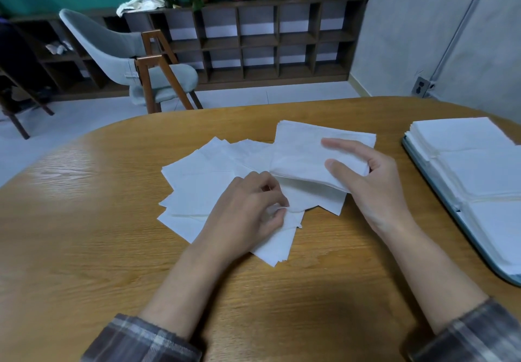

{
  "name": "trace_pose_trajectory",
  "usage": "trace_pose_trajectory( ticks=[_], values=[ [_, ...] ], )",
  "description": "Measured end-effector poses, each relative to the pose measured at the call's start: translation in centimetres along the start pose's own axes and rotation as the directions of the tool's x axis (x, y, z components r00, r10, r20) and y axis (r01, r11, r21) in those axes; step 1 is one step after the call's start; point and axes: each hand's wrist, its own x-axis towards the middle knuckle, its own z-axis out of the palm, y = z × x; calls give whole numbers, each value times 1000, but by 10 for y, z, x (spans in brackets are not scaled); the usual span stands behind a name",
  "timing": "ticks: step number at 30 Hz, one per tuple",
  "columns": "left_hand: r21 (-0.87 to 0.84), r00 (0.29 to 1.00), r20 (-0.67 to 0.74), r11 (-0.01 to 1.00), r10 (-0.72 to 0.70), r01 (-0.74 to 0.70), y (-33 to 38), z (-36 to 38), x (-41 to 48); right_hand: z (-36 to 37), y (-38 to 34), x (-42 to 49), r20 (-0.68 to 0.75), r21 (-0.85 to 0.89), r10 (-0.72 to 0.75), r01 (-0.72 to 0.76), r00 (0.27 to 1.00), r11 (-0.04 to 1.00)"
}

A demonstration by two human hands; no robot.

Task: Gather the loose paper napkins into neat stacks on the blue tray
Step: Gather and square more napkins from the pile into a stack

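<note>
Several loose white paper napkins lie spread and overlapping on the wooden table. My left hand rests on the pile and pinches the corner of one napkin between thumb and fingertips. My right hand holds a small gathered stack of napkins just above the pile, thumb on top, fingers underneath. At the right edge sits the blue tray, covered with neat stacks of napkins.
The wooden table curves away at its far edge. Beyond it stand a grey chair with wooden legs and a dark cubby shelf topped with potted plants. A wall with a socket is at the right.
</note>
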Motion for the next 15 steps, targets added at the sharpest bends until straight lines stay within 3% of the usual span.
trace_pose_trajectory(
  ticks=[3, 9, 15],
  values=[
    [-42, 998, -53, 999, 16, -18, 4, -4, 1, 2, 1, -1, 83, 19, -22, 21, 996, 1000],
    [-361, 961, -214, 928, -173, 87, 14, -18, 0, 5, 5, 0, 140, 47, 26, -33, 990, 998],
    [-404, 924, -317, 912, -215, 74, 17, -21, 1, 4, 8, 0, 150, 64, 70, -81, 986, 995]
  ],
)
